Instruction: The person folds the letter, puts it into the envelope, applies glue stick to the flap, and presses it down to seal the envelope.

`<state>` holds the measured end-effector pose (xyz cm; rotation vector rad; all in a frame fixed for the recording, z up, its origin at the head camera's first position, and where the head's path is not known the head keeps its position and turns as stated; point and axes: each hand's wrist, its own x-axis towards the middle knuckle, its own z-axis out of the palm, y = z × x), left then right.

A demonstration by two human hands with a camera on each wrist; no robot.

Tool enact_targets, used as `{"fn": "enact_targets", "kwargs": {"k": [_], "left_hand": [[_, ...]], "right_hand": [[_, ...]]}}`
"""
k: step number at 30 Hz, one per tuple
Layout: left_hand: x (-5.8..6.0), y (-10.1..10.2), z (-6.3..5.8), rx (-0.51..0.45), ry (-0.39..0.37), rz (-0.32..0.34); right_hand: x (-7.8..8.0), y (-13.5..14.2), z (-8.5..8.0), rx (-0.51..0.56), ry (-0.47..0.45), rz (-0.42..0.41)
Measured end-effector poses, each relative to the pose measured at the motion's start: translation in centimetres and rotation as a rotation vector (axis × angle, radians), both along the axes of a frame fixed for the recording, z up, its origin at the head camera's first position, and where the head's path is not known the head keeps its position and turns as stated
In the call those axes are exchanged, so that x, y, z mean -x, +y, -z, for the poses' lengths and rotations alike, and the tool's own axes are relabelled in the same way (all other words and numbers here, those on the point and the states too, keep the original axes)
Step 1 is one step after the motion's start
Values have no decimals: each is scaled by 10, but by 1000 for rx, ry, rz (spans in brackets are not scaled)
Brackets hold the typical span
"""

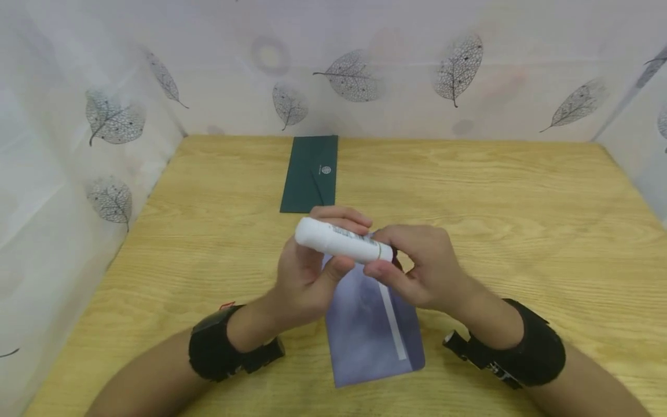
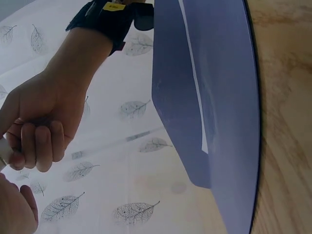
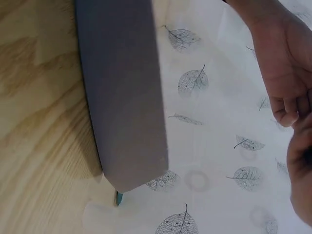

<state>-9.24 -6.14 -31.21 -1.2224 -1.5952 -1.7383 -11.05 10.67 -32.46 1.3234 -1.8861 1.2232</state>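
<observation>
A white glue stick (image 1: 344,240) with small dark print lies tilted between both hands, raised over the table. My left hand (image 1: 307,278) holds its body between thumb and fingers. At the right end of the stick, my right hand (image 1: 424,263) pinches it with thumb and forefinger, where a dark bit peeks out behind. Beneath the hands, a purple envelope (image 1: 359,341) lies on the table, with a white strip along its right side; its far part is hidden by the hands. In the left wrist view, the envelope (image 2: 229,97) shows its flap standing up.
A dark green envelope (image 1: 307,174) with a small pale emblem lies at the back of the wooden table (image 1: 495,197). White curtains (image 1: 396,35) with leaf prints surround the back and sides. Black bands (image 1: 216,344) with cameras sit on both wrists.
</observation>
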Motion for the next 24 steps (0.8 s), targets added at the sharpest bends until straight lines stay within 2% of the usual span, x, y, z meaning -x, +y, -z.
{"fn": "enact_targets", "kwargs": {"k": [2,4,5,7,9,10,14,16,17,19,21,24], "left_hand": [[-1,1,1,-14,-13,-15],[0,1,4,-36,-16,-30],[0,1,5,-40,-23,-31],[0,1,7,-36,-31,-31],[0,1,9,-24,-41,-6],[0,1,9,-14,-46,12],[0,1,10,14,-51,82],[-1,0,9,21,-48,82],[-1,0,8,20,-49,75],[-1,0,5,12,-49,48],[-1,0,3,-4,-45,19],[-1,0,3,-26,-38,-23]], "right_hand": [[-2,-4,0,14,153,115],[-2,-7,0,43,270,167],[-2,-8,0,60,305,175],[-1,-9,1,71,311,154],[-1,-7,1,51,234,74],[0,-5,2,40,167,14],[1,1,2,9,-226,-333],[2,3,2,18,-384,-459],[2,4,2,20,-438,-495],[2,5,1,25,-475,-512],[1,5,1,28,-469,-485],[-1,3,1,12,-403,-366]]}}
